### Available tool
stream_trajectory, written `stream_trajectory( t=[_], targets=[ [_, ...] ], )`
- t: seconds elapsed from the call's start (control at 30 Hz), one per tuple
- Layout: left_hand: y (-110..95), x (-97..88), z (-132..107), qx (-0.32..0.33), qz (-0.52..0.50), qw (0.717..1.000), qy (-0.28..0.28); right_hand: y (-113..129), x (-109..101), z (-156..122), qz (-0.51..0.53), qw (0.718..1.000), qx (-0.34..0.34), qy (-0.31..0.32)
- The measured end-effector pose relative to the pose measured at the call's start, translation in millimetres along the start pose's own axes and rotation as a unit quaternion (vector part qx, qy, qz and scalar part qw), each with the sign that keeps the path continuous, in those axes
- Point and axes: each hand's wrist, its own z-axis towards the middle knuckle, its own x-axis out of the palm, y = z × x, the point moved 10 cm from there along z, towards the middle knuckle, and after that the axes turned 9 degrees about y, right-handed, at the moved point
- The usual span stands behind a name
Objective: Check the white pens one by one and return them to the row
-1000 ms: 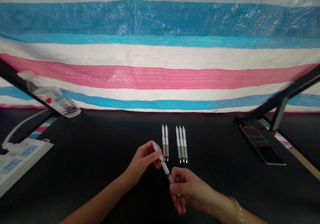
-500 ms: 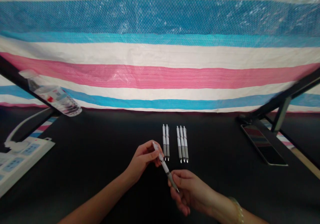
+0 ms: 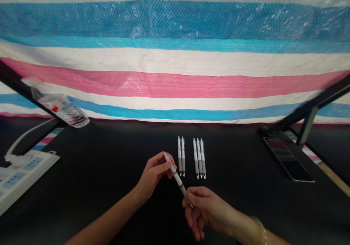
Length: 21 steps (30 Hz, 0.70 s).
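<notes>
Black bench (image 3: 115, 146) beneath; left hand (image 3: 154, 172) and right hand (image 3: 204, 204) grip one pen (image 3: 177, 179) near opposite ends. Light, even pressure should steady it

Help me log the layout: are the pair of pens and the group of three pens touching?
Apart: the head view plainly shows a strip of black table between the pair of pens and the group of three pens.

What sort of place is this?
Probably a makeshift desk workspace: a black tabletop with a power strip at the left, a striped plastic sheet behind it, and pens laid out in two groups.
</notes>
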Motion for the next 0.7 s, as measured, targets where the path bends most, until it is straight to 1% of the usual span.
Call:
stream_trajectory(
  t=[0.13, 0.3, 0.5, 0.63, 0.7],
  targets=[
    [2.5, -1.9, -0.4, 0.001, -0.008, 1.0, -0.009, -2.4, 7.2, -0.5, 0.007, 0.999, 0.02, 0.026],
    [2.9, -3.3, -0.8, 0.006, -0.008, 1.0, -0.013, 1.9, -0.1, -2.4, -0.038, 0.999, 0.011, -0.008],
    [0.8, -5.8, -1.3, 0.008, -0.01, 0.999, -0.031, 3.8, 4.3, -1.8, -0.012, 1.0, 0.015, 0.001],
    [2.7, -5.8, -1.3, 0.005, -0.015, 0.999, -0.031, 7.2, 0.8, -3.0, -0.043, 0.999, 0.003, -0.027],
    [3.1, -7.2, -1.5, 0.005, -0.017, 0.999, -0.037, 5.9, 0.0, -2.1, -0.039, 0.999, 0.0, -0.029]
  ],
)
